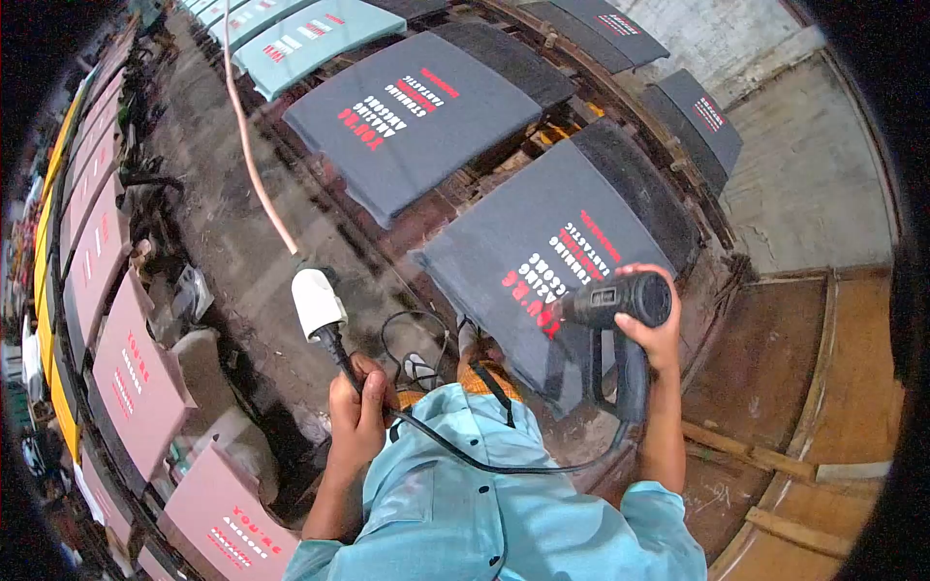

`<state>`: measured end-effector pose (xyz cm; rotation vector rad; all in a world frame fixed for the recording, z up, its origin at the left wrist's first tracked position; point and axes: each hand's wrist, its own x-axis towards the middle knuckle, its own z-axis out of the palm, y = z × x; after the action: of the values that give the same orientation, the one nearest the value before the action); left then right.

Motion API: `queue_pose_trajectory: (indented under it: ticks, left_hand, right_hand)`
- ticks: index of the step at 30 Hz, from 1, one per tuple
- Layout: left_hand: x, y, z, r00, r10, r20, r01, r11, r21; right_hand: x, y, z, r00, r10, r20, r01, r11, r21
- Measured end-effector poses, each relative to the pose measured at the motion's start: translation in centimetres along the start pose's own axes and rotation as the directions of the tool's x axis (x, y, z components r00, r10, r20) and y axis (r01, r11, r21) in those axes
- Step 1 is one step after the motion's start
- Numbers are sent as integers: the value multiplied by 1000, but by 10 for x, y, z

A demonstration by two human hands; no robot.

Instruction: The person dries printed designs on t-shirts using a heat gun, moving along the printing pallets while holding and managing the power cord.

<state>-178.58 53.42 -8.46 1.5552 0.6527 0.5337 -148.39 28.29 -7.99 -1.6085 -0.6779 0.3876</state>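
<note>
My left hand is closed round a black cable, just below a white plug connector joined to a pinkish hanging cord. On the right, my right hand grips a black heat gun, its fingers round the rear of the body. The heat gun is over a dark grey printed fabric panel with red and white lettering, its nozzle pointing left. From the heat gun's handle the black cable loops across the front of my shirt to my left hand.
More dark grey printed panels lie on the long rack ahead, with light blue ones beyond. Pink printed panels line the left rack. A floor aisle runs between them. Wooden boards and a wall stand right.
</note>
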Motion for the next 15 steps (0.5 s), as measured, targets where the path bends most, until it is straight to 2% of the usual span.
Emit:
queue_pose_trajectory:
  ticks: [3, 4, 7, 8, 12, 15]
  left_hand:
    - [-5, 0, -2, 1000, -7, -17, 7, 1000, -17]
    - [-6, 0, -3, 1000, -9, -24, 8, 1000, -29]
    - [-13, -2, -9, 996, -84, -10, 83, 993, -86]
    - [-15, 0, -10, 997, -76, -12, 75, 995, -73]
    - [-18, 4, -12, 998, -49, -50, 46, 997, -56]
    - [-21, 3, -15, 996, -43, -76, 37, 997, -69]
  right_hand:
    - [15, 1, 6, 1000, -11, 2, 11, 998, -56]
    - [19, 2, 9, 997, -24, 72, 28, 999, -45]
    - [36, 2, 19, 996, 9, 83, -7, 1000, -26]
    - [42, 2, 26, 1000, 7, 22, -8, 999, 39]
    - [60, -4, 39, 988, -50, 145, 47, 999, 28]
    - [79, 3, 46, 993, -72, 90, 70, 997, 23]
